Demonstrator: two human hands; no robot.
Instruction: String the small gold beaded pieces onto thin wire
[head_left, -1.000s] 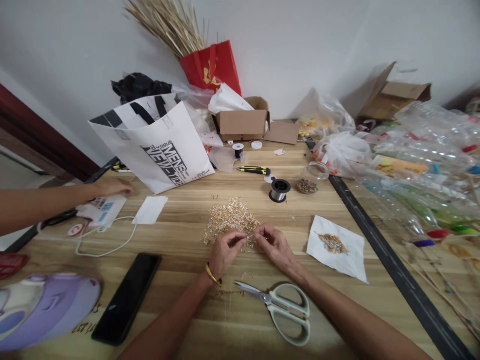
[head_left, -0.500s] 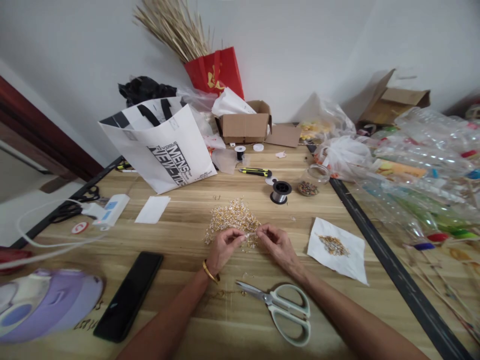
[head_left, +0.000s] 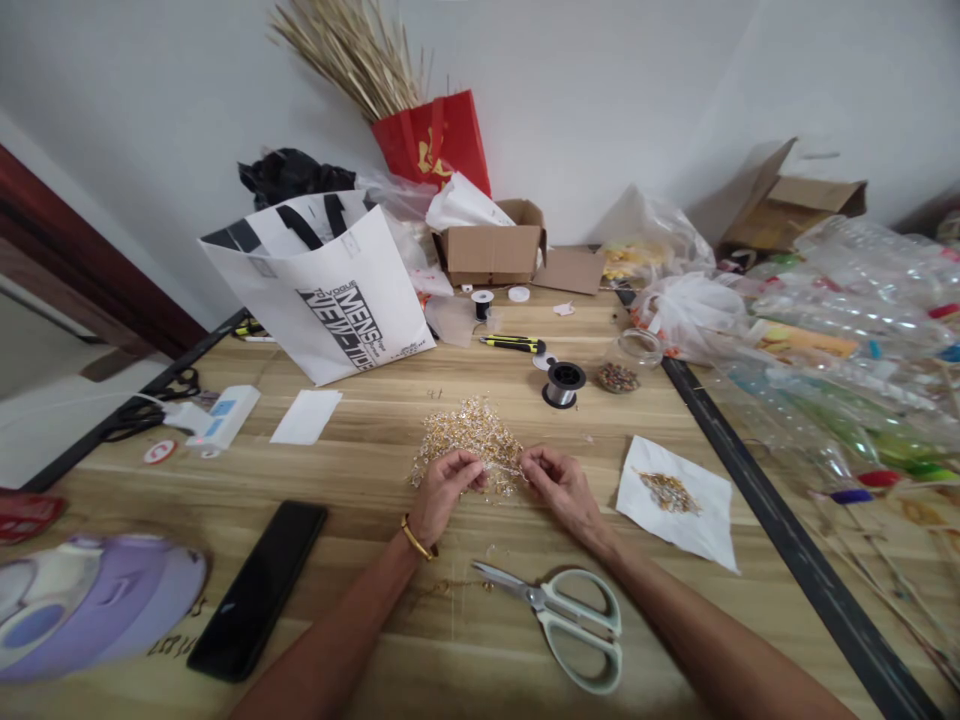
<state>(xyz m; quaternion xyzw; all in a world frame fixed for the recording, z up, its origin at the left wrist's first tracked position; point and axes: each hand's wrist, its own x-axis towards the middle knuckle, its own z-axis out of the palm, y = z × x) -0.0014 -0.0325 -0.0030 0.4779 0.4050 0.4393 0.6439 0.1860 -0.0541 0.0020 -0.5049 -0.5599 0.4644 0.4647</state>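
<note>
A heap of small gold and clear beads (head_left: 461, 430) lies on the wooden table. At its near edge, my left hand (head_left: 444, 492) pinches one end of a thin beaded strand (head_left: 504, 470) between thumb and fingertips. My right hand (head_left: 562, 492) pinches the other end, so the strand spans the gap between my hands. Its finer details are too small to make out. Below the hands lie scissors (head_left: 577, 620) with pale handles and slightly parted blades. A short gold chain (head_left: 454, 584) rests by their tips.
To the right, white paper (head_left: 637, 520) carries more gold pieces. Beyond the heap are a wire spool (head_left: 562, 384), a jar of beads (head_left: 626, 362) and a box cutter (head_left: 514, 344). A phone (head_left: 259, 590) and power strip (head_left: 225, 418) lie left; plastic bottles (head_left: 862, 300) crowd the right.
My left hand has turned slightly, its fingertips moving a little left and up. The right hand has shifted slightly right, and the strand between them shows more clearly.
</note>
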